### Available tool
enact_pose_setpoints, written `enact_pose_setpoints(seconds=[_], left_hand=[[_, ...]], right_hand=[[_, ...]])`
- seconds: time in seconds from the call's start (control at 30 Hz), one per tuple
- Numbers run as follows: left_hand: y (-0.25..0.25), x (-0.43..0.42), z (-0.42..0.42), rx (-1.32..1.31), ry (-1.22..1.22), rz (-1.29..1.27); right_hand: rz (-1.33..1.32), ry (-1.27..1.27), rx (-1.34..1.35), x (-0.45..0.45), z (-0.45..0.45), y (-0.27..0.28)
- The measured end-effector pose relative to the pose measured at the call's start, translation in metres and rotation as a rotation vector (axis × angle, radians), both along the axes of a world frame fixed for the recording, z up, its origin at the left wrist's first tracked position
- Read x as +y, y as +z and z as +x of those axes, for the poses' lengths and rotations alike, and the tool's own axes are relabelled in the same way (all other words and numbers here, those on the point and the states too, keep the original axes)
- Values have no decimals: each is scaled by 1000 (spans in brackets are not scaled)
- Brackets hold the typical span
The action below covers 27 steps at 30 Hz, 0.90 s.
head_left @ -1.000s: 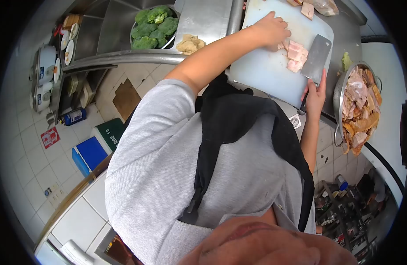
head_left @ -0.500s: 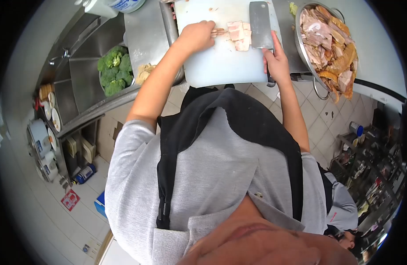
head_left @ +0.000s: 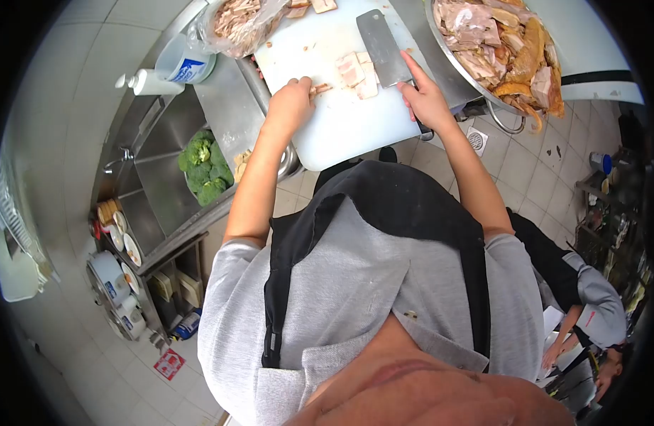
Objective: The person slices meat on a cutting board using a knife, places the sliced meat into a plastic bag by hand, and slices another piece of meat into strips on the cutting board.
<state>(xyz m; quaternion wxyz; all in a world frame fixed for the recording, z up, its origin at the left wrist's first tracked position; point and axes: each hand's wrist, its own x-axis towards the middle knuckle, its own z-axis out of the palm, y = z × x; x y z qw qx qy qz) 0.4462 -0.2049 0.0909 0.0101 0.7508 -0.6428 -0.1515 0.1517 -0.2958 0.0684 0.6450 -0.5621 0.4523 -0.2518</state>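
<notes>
My right hand grips the handle of a cleaver, its index finger stretched along the blade. The flat blade lies over the white cutting board, right beside several pale meat slices. On the left part of the board, my left hand is closed, with thin meat strips showing at its fingertips. Part of those strips is hidden under the fingers.
A large metal bowl of meat pieces stands at right. Shredded meat in a plastic bag lies at the board's far left. Broccoli sits by the sink. A co-worker in a grey shirt is at lower right.
The view has turned and tilted, bringing the bagged meat in at the top and more of the co-worker at right. Both hands keep their places over the board.
</notes>
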Motion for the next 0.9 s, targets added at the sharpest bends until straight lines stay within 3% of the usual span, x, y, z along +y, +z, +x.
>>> enact_pose_setpoints(seconds=[0.27, 0.43, 0.53, 0.63, 0.67, 0.73, 0.77, 0.83, 0.9], left_hand=[[14, -3, 12, 58, 58, -66], [108, -37, 48, 78, 275, -538], [118, -91, 100, -166, 146, -698], [116, -114, 95, -385, 42, -823], [109, -116, 87, -378, 39, -820], [88, -106, 52, 24, -31, -695], [65, -101, 41, 41, -114, -488], [30, -85, 5, 61, -294, -366], [3, -80, -13, 29, -296, -288]], right_hand=[[0, -12, 22, -1, -2, 4], [19, 33, 25, -2, -5, -1], [6, 45, 5, -4, -6, -8], [11, 41, 11, -5, -5, -6], [15, 36, 16, -6, -5, -4], [14, 36, 32, -4, -4, -2], [15, 42, 36, -6, -5, -4], [1, 43, 14, -6, -4, -7], [3, 45, 18, -6, -4, -6]])
